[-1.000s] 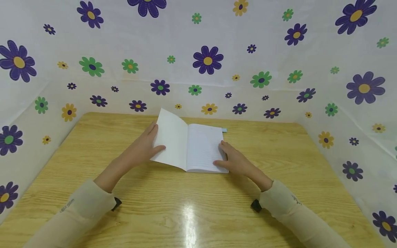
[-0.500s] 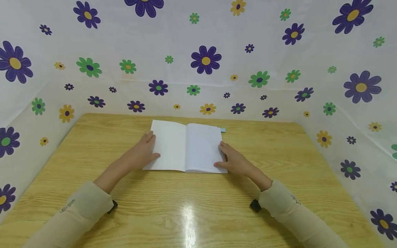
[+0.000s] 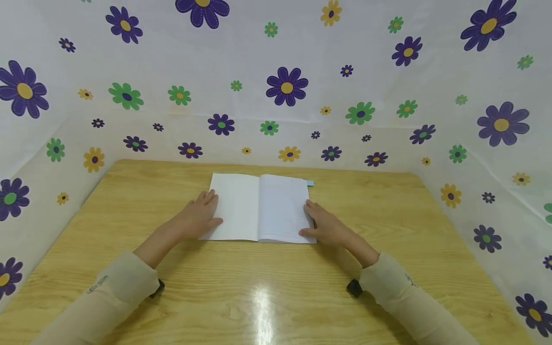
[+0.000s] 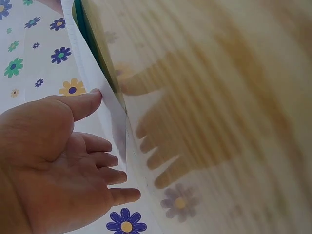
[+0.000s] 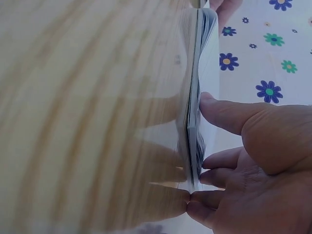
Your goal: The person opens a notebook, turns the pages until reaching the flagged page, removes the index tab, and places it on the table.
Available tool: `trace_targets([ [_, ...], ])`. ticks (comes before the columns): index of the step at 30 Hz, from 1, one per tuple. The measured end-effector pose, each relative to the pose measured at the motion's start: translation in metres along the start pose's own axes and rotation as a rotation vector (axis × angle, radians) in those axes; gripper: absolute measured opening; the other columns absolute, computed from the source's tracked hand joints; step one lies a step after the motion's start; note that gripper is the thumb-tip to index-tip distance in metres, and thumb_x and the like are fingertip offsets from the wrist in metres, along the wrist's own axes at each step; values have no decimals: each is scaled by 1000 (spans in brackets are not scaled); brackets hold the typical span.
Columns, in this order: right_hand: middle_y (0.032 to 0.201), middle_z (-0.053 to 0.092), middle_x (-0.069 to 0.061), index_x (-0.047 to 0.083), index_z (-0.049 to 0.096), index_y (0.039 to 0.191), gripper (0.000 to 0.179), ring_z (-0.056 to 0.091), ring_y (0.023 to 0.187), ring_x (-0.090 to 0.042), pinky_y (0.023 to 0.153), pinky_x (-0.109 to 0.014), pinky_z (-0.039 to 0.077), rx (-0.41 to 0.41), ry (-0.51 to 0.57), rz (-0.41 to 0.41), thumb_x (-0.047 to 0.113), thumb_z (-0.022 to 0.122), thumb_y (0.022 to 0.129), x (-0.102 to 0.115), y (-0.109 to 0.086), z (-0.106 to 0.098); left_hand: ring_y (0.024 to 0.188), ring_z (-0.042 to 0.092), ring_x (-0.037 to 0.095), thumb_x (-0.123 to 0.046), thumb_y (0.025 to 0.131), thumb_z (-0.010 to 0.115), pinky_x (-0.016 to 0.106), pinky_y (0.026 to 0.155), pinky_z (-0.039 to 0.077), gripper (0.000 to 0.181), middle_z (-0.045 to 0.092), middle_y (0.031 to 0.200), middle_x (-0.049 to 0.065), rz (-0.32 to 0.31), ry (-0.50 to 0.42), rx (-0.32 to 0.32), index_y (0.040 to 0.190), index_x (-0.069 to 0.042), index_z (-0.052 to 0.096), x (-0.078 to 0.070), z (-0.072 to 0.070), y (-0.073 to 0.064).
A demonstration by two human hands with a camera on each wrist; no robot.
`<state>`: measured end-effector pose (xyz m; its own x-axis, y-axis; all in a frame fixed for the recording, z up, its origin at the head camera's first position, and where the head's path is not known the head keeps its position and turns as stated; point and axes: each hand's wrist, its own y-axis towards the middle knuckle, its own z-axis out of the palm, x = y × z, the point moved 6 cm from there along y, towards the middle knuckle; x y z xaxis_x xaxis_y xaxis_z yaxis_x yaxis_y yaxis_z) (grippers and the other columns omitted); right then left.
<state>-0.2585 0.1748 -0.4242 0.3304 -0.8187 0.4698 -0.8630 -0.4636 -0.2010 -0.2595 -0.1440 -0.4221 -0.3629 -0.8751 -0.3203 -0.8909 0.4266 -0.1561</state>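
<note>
An open notebook (image 3: 238, 206) lies on the wooden table, its left page blank white and its right page (image 3: 283, 207) faintly ruled. My left hand (image 3: 196, 218) rests at the left page's outer edge, thumb on the paper. The left wrist view shows its fingers (image 4: 105, 160) extended and apart beside the cover's edge. At the opposite side, my right hand (image 3: 329, 227) presses its thumb (image 5: 226, 113) on the ruled page. Its other fingers touch the side of the thick page stack (image 5: 194, 126), lowest fingertips right at the tabletop.
A light blue tab (image 3: 310, 183) sticks out at the notebook's upper right. White cloth (image 3: 241, 52) printed with flowers encloses the table (image 3: 207, 292) at the back and both sides. A black strap piece (image 3: 355, 288) shows beneath the right sleeve (image 3: 396, 282).
The left cover side, raised and tilted a second ago, has come down flat to the left under my left hand. My right hand has stayed at the right edge.
</note>
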Motion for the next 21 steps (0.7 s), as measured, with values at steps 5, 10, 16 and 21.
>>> trace_targets([
  [5, 167, 16, -27, -11, 25, 158, 82, 15, 154, -47, 124, -56, 18, 5, -32, -18, 30, 68, 102, -1, 0, 3, 151, 9, 55, -30, 111, 46, 69, 119, 15, 69, 13, 165, 34, -3, -8, 50, 156, 17, 22, 4, 7, 2],
  [10, 167, 17, -27, -11, 25, 158, 81, 16, 154, -47, 124, -58, 19, 6, -44, -23, 31, 67, 102, -2, 0, 1, 150, 10, 56, -30, 111, 45, 70, 118, 16, 67, 15, 164, 34, 6, -2, 76, 155, 16, 24, 4, 9, 4],
  [16, 167, 18, -28, -12, 26, 157, 80, 18, 152, -49, 123, -59, 21, 15, -70, -36, 31, 66, 103, -2, 0, 0, 150, 11, 57, -30, 110, 46, 70, 118, 16, 68, 15, 164, 35, 1, 14, 94, 155, 17, 25, 2, 9, 3],
  [21, 166, 20, -28, -12, 28, 157, 79, 20, 152, -50, 122, -61, 22, 24, -104, -44, 33, 64, 104, -2, -1, 1, 150, 9, 57, -31, 110, 46, 71, 118, 15, 70, 12, 164, 36, 7, 16, 117, 155, 17, 22, 3, 11, 3],
])
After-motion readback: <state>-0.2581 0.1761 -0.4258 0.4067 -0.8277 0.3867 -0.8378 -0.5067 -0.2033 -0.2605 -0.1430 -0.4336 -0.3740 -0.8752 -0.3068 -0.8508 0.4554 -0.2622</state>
